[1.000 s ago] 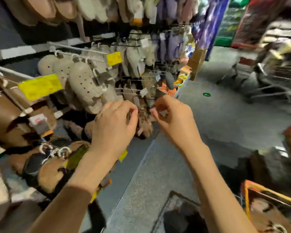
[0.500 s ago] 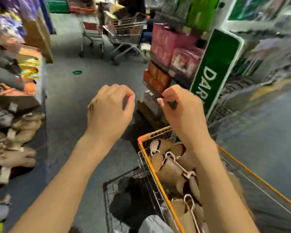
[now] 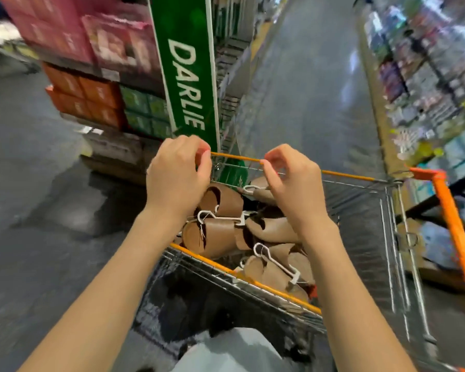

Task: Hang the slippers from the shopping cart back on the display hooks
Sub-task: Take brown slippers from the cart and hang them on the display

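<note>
Several tan slippers [image 3: 220,232] clipped on white plastic hangers [image 3: 275,264] lie piled in a wire shopping cart with an orange rim [image 3: 344,175]. Above the pile, my left hand [image 3: 176,178] hovers with fingers curled toward the thumb and holds nothing. My right hand [image 3: 293,183] hovers beside it, fingers curled the same way, just over a white hanger hook [image 3: 250,188]; I cannot tell whether it touches it. The display hooks are out of view.
A green "DARLIE" sign [image 3: 187,84] and stacked pink, orange and green boxes [image 3: 91,98] stand just beyond the cart's far left. Grey floor [image 3: 306,89] runs ahead as an aisle, with blurred shelves [image 3: 427,76] on the right. The cart's orange handle [image 3: 451,218] is at right.
The view has swung right from the slipper display to the cart. Both hands left the display hook and now hang over the slippers in the cart, still curled.
</note>
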Demonstrator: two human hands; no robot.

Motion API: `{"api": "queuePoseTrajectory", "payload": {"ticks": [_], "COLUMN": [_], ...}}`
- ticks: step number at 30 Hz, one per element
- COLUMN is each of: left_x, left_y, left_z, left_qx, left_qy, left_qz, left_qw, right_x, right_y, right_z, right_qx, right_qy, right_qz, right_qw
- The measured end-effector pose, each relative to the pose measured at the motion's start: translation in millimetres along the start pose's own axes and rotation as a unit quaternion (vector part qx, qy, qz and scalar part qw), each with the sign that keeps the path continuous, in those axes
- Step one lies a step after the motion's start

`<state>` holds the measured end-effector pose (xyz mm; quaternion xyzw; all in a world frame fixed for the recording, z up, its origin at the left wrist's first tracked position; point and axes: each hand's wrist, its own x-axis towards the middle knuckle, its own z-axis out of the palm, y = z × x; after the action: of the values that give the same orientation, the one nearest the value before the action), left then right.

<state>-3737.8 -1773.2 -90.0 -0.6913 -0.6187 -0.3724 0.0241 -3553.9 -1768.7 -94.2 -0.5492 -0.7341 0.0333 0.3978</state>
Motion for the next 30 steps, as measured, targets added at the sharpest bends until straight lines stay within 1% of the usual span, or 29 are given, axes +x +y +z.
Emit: {"api": "queuePoseTrajectory", "payload": {"ticks": [3,5,9,13,15,17,20,23,26,28,30], "left_x": [-8.0,-13.3,-21.3,-28.8,-33.7,-39.6,-48.4,-56.1,-61.4,-64.3,-65.6], "left_y": [-20.0,-35.5,-74.0,-103.2,-112.8,-119.3,-120.2,-118.6,-123.1,-127.8,-129.8], "left_z": [28.8,45.6,77.6,110.6,128.2,144.5,164.4,181.5,195.3,201.2,203.0], "left_qx": [-0.014,-0.019,-0.010,0.007,0.007,0.008,0.003,0.004,-0.014,-0.033,-0.049], "left_qy": [-0.030,-0.059,-0.110,-0.161,-0.201,-0.245,-0.309,-0.359,-0.374,-0.376,-0.367], "left_qz": [-0.026,-0.062,-0.150,-0.199,-0.230,-0.253,-0.280,-0.294,-0.312,-0.325,-0.348], "left_qw": [0.999,0.996,0.983,0.967,0.952,0.936,0.909,0.886,0.873,0.867,0.861], "right_x": [-17.0,-22.5,-27.8,-29.9,-27.9,-23.8,-16.0,-10.7,-8.7,-8.2,-8.2], "right_y": [16.4,24.8,42.2,61.7,68.7,73.2,79.3,86.5,91.8,93.9,94.5], "right_z": [22.4,40.6,90.2,148.5,174.4,196.3,223.9,245.7,259.9,266.0,269.5], "right_qx": [-0.013,-0.021,-0.007,-0.028,-0.039,-0.067,-0.097,-0.120,-0.144,-0.151,-0.136], "right_qy": [-0.010,-0.036,-0.113,-0.232,-0.302,-0.375,-0.448,-0.496,-0.529,-0.537,-0.537], "right_qz": [0.053,0.082,0.145,0.167,0.145,0.093,0.024,-0.009,-0.029,-0.042,-0.057], "right_qw": [0.998,0.996,0.983,0.958,0.942,0.920,0.889,0.860,0.836,0.829,0.831]}}
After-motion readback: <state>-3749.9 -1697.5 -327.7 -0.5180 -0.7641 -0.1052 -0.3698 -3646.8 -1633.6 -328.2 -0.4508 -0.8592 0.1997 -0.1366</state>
